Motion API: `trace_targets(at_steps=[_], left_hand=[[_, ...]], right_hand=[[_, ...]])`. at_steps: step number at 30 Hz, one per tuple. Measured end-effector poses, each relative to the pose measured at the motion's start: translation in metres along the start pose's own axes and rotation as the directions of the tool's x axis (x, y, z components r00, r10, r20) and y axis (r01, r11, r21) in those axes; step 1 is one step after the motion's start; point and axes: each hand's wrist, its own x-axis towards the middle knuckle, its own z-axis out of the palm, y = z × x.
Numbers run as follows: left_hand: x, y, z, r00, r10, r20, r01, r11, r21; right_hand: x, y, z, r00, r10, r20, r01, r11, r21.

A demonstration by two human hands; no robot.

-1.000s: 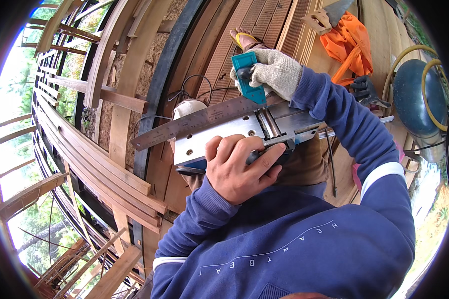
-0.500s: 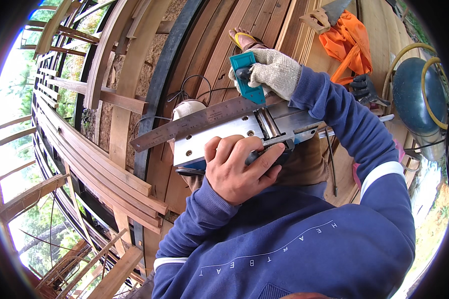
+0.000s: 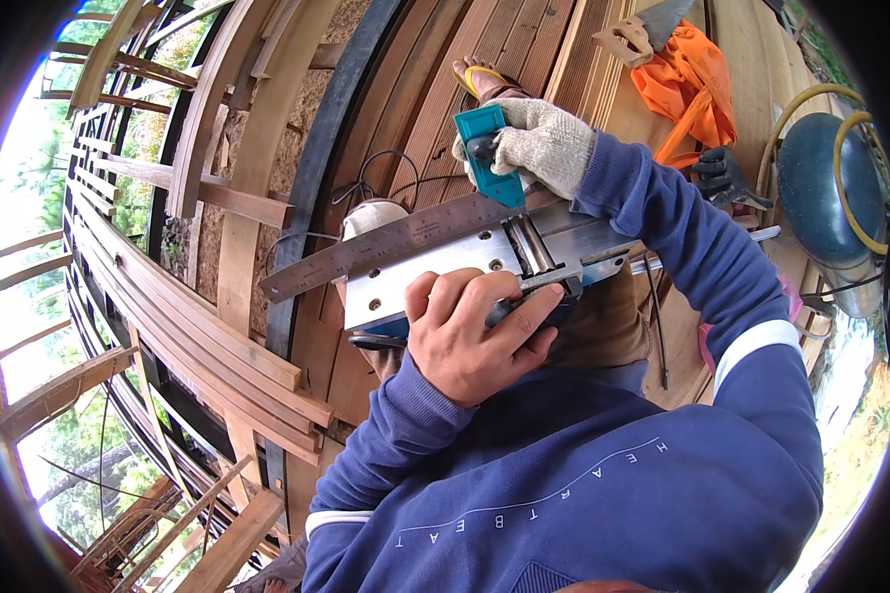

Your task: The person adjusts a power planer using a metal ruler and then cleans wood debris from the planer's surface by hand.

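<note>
An upturned electric planer (image 3: 420, 282) lies over my lap, its silver sole facing up and its cutter drum (image 3: 534, 245) showing. My bare left hand (image 3: 480, 326) is closed around the planer's near side, its thumb along the edge beside the drum; the underside of this grip is hidden. In a knitted glove, my right hand (image 3: 554, 146) grips the teal stock (image 3: 485, 178) of a square at the sole's far side. The square's long steel blade (image 3: 386, 242) lies at a slant along the sole's far edge, its end reaching out past the planer to the left.
A handsaw (image 3: 628, 42) lies beside an orange cloth (image 3: 684, 84) on the boards, with a black glove-like thing (image 3: 722, 176) nearby. At right stands a dark teal tank (image 3: 829, 183) with a yellow hose. Stacked timber strips (image 3: 208, 346) run along the left. A black cable (image 3: 396, 163) loops beyond the planer.
</note>
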Motion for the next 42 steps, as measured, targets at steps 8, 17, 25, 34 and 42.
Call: trace_targets(at_steps=[8, 17, 25, 34, 42], left_hand=[[0.0, 0.001, 0.0, 1.0, 0.005, -0.003, -0.005, 1.0, 0.002], [0.001, -0.001, 0.0, 1.0, -0.002, -0.014, 0.002, 1.0, -0.007], [0.006, -0.004, -0.001, 1.0, -0.001, -0.007, 0.001, 1.0, -0.015], [0.01, -0.007, -0.004, 1.0, 0.007, 0.023, -0.006, 1.0, -0.026], [0.014, -0.01, -0.005, 0.999, 0.021, 0.024, -0.02, 0.999, -0.031]], right_hand=[[0.002, 0.004, -0.004, 1.0, 0.003, 0.028, -0.003, 1.0, -0.014], [-0.006, -0.011, 0.004, 1.0, 0.027, -0.003, -0.027, 0.996, -0.089], [0.01, 0.014, -0.009, 0.999, -0.022, 0.024, 0.023, 1.0, -0.017], [0.008, 0.004, -0.006, 0.999, 0.05, -0.01, -0.051, 0.995, -0.082], [0.003, -0.005, 0.004, 0.996, 0.084, -0.041, -0.083, 0.996, 0.028]])
